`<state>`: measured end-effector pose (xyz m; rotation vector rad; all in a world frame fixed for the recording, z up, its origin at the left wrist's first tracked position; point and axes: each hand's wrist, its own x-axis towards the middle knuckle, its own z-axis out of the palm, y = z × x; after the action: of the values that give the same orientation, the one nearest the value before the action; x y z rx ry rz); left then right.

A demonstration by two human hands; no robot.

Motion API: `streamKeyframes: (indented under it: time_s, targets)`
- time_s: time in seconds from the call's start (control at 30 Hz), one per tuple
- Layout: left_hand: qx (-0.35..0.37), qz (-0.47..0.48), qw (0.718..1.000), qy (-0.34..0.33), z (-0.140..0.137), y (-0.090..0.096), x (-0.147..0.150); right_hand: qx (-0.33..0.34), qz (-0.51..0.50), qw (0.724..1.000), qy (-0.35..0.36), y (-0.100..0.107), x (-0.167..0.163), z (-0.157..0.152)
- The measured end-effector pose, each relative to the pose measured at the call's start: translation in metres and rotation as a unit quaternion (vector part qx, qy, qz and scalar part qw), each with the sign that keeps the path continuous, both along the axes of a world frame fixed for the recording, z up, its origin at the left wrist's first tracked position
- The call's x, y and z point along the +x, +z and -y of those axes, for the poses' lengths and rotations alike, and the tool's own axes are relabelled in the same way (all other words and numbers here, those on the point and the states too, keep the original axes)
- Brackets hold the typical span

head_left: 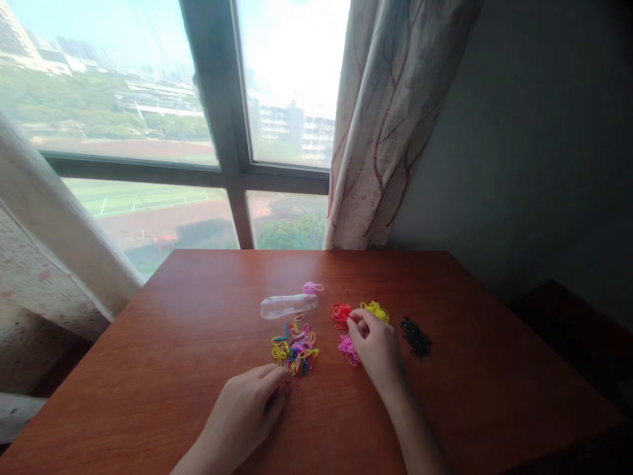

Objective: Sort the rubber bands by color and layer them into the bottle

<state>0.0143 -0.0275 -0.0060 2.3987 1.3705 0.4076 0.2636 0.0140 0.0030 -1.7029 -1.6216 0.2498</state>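
A mixed pile of small coloured rubber bands point(295, 348) lies near the middle of the table. At its near edge is my left hand point(247, 409), fingers curled and tips close together; what they hold, if anything, is too small to make out. My right hand point(378, 346) pinches at the edge of the red rubber bands point(341, 315), and its fingertips hide whatever is between them. Just left of that hand lie pink rubber bands point(348, 349). Yellow rubber bands point(376, 311) sit behind it, partly covered, and black rubber bands point(415, 338) to its right.
Behind the mixed pile, a clear bottle point(287, 306) lies on its side. Beside its neck is a pink looped piece point(312, 287), perhaps its cap. The brown table point(163, 369) reaches a window point(281, 218) with a curtain point(380, 132) on the right.
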Motion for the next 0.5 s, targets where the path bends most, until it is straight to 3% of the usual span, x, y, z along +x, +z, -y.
streamKeyframes:
  time_s: [0.17, 0.5]
  targets:
    - [-0.001, 0.000, 1.000, -0.001, 0.000, 0.001, 0.000, -0.008, 0.044, 0.999, -0.014, -0.004, 0.007, -0.013]
    - [-0.006, 0.004, 1.000, -0.003, 0.001, 0.000, -0.001, 0.006, 0.004, 0.997, 0.074, -0.018, -0.035, 0.039]
